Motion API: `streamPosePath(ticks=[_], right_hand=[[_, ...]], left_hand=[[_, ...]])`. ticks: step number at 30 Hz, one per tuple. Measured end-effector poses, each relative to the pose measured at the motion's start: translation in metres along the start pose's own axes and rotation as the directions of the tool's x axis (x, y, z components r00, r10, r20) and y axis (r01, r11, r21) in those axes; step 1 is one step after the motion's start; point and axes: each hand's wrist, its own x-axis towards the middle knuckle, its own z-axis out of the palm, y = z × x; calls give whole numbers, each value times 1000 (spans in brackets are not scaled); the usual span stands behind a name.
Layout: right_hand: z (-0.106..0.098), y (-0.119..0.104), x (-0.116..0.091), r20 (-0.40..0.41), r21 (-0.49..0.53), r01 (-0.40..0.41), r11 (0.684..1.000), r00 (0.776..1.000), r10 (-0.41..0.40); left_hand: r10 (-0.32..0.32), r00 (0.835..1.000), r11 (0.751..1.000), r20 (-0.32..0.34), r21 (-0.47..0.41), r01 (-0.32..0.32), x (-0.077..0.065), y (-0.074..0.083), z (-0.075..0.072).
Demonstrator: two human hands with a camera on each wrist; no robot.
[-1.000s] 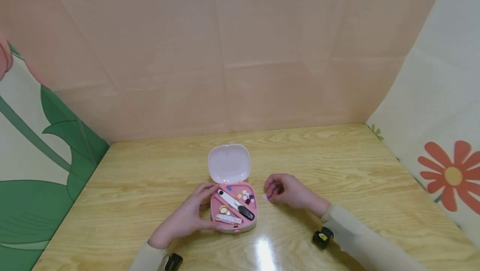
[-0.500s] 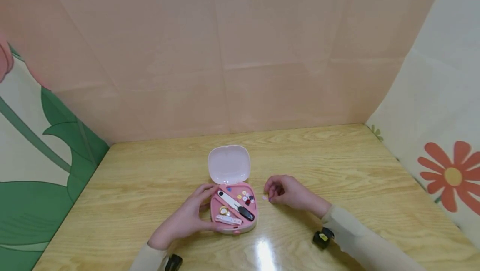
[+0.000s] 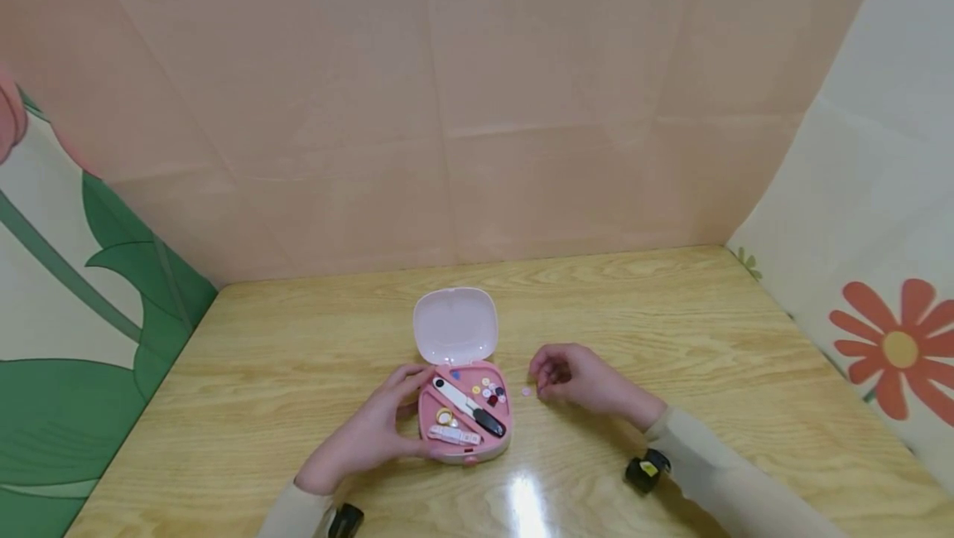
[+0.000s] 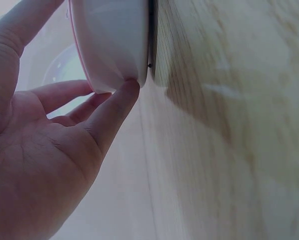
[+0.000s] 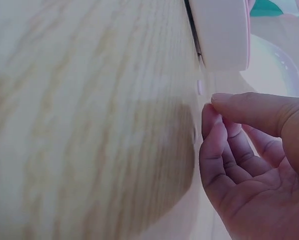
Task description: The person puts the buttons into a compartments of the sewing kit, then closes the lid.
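In the head view, a small pink sewing box [image 3: 464,453] lies with its lid [image 3: 456,327] raised. My left hand [image 3: 373,424] grips its left side between thumb and fingers; the left wrist view shows fingertips against the pale box wall [image 4: 112,40]. Inside are a white-and-black folding tool [image 3: 469,407], several small buttons [image 3: 488,393], a gold ring-shaped piece [image 3: 445,416] and a pale folded strip [image 3: 455,435]. Right of the box, my right hand [image 3: 577,377] hovers low, fingers curled, thumb meeting the forefinger; whether something small is between them is hidden. A pale pink button [image 3: 526,391] lies just left of it.
The wood-grain table [image 3: 335,314] meets a pink backdrop [image 3: 447,149] behind and patterned sheets at both sides. Black wrist devices sit under both forearms. A bright light reflection [image 3: 526,505] shows at the table's front.
My right hand has shifted slightly right, away from the pale pink button. The purple speck at its fingertips is out of sight in the head view. My left hand stays on the box.
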Motion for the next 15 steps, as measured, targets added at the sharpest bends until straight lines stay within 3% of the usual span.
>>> streamPosePath(ticks=[15], right_hand=[[-4, -10, 7, -31, 36, 9, 999, 999, -8]], left_hand=[[13, 1000, 1000, 4, 0, -13, 0, 0, 0]])
